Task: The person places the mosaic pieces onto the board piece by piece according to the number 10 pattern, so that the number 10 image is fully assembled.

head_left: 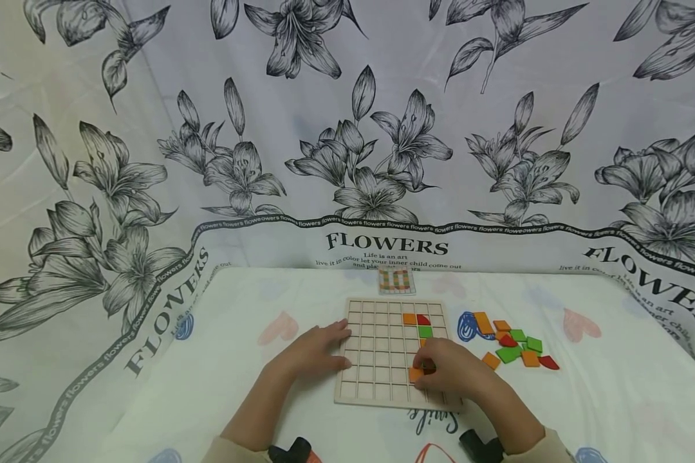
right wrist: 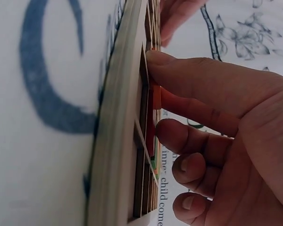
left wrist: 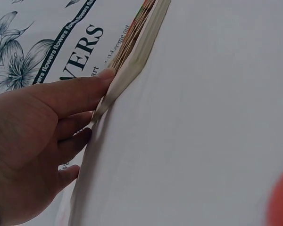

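A wooden grid board (head_left: 376, 405) lies flat, with square cells. My left hand (head_left: 315, 350) rests against its left edge, fingers extended; in the left wrist view, the fingertips of that hand (left wrist: 42, 136) touch the board's side. Over the board's lower right cells, my right hand (head_left: 454, 368) pinches an orange square tile (head_left: 416, 375) between thumb and index finger. The right wrist view has this orange tile (right wrist: 156, 96) at the grid, beside a red piece (right wrist: 150, 122). Another orange tile (head_left: 409, 319), a red quarter-round tile (head_left: 423, 319) and a green tile (head_left: 425, 332) sit in upper right cells.
Loose orange, green and red tiles (head_left: 508, 354) lie scattered right of the board. A small card with a coloured pattern (head_left: 396, 281) is behind it. The white printed cloth (head_left: 220, 360) covers the table, and a flower-printed curtain (head_left: 376, 154) hangs behind.
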Motion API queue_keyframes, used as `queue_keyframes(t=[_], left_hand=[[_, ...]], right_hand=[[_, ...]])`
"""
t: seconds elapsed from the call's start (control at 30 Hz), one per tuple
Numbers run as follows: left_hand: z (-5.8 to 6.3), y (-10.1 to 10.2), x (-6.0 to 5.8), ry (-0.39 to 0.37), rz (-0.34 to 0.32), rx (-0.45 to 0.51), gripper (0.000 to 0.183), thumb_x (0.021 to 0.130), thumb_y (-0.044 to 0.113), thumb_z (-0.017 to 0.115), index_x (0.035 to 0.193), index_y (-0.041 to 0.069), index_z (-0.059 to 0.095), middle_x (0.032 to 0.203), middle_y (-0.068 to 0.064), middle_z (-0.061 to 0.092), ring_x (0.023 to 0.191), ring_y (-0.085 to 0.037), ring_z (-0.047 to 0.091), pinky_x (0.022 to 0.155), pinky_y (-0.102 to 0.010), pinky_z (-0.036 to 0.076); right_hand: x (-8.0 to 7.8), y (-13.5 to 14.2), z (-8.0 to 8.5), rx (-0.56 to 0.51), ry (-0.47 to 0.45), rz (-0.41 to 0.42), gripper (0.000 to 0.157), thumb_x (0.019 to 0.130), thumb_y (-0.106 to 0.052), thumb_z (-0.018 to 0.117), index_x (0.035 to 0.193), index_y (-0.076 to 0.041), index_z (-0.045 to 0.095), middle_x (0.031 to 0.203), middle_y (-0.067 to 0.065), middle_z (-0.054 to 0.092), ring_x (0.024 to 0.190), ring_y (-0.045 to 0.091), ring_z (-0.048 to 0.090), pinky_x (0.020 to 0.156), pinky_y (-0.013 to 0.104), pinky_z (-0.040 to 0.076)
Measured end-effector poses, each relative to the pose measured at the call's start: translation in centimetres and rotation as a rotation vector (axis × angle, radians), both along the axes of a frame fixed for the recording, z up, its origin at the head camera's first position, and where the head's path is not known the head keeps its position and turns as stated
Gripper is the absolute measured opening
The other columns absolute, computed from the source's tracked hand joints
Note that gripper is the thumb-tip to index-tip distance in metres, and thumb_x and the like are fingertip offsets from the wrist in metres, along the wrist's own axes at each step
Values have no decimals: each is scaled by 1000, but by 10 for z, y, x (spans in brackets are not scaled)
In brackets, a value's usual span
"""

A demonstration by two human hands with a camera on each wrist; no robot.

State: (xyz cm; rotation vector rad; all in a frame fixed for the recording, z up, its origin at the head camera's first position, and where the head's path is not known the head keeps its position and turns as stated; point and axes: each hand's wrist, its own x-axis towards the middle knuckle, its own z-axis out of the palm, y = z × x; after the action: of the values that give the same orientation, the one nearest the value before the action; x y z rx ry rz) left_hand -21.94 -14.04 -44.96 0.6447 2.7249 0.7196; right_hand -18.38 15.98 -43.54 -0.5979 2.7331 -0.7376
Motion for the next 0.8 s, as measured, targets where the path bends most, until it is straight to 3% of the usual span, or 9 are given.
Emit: queue_keyframes(t=[0.17, 0.4, 0.6, 0.8], left_hand=[[-7, -2, -4, -12, 21, 33, 61, 88, 44, 70, 143, 22, 54, 160, 7, 32, 142, -51, 28, 115, -60, 31], [-19, -6, -9, 62, -4, 134, 51, 94, 36, 63, 141, 18, 55, 157, 9, 37, 148, -28, 28, 122, -53, 19], [-26, -10, -9, 35, 34, 255, 47, 95, 37, 64, 138, 20, 59, 154, 15, 39, 149, -40, 19, 121, -57, 18], [-29, -10, -12, 41, 43, 311, 35, 95, 31, 65, 129, 20, 66, 151, 14, 45, 149, -31, 26, 124, -51, 17]], right_hand=[[0, 0, -1, -5, -1, 0, 19, 77, -28, 84, 91, -20, 75, 79, -8, 55, 75, 12, 50, 64, 25, 47], [0, -1, -3, 0, 14, -10, 20, 76, -28, 85, 93, -21, 76, 78, -9, 56, 75, 11, 51, 64, 24, 48], [0, -1, -3, -8, 16, -2, 21, 75, -27, 85, 93, -19, 77, 77, -9, 56, 74, 11, 51, 62, 23, 47], [-3, 6, 0, -21, 26, -23, 19, 77, -26, 84, 93, -18, 77, 79, -10, 60, 74, 11, 51, 64, 26, 47]])
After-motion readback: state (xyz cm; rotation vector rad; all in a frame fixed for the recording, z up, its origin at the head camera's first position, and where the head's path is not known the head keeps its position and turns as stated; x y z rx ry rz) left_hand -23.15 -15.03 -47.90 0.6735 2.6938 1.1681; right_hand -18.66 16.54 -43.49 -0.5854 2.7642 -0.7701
